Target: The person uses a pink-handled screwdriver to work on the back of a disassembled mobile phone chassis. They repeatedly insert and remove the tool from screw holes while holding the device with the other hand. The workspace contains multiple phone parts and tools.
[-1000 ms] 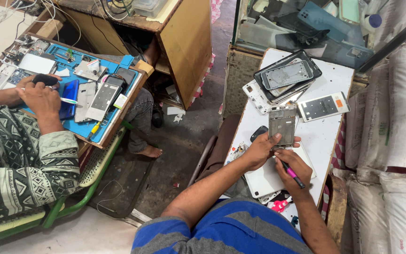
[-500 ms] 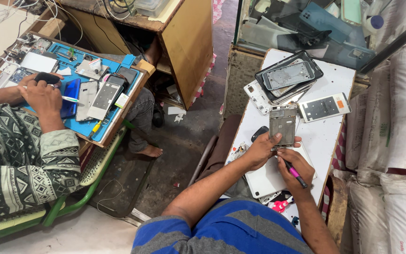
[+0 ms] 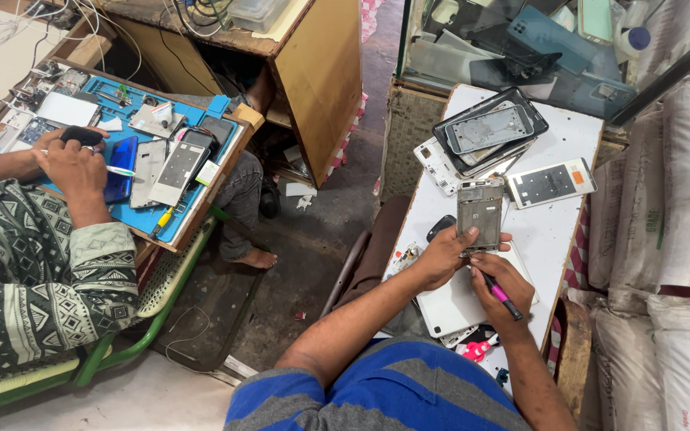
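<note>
We hold an opened phone frame [image 3: 480, 212] upright on the white bench [image 3: 557, 231], our left hand [image 3: 443, 257] curled around its lower edge with the thumb lying across the bottom. Our right hand [image 3: 501, 287] sits just beside it, closed around a pink-handled screwdriver [image 3: 500, 293] whose tip points up toward the bottom of the frame; whether the tip actually touches the frame we cannot tell. Under both hands lies a white slab-like panel [image 3: 457, 307], and a small dark oval piece [image 3: 439, 227] rests on the bench just left of the frame.

Further up the bench we see a stack of phone housings and frames [image 3: 485, 132], with a white phone front [image 3: 553, 183] lying alone to the right of it. Pale woven sacks [image 3: 676, 199] line the right side.

Across the floor to our left, another person in a patterned sleeve [image 3: 33, 279] works at a wooden tray with a blue mat [image 3: 141, 219], their hands [image 3: 69, 160] over a blue phone [image 3: 120, 168] and several loose phone parts. A wooden cabinet [image 3: 313, 72] stands between the two work spots.
</note>
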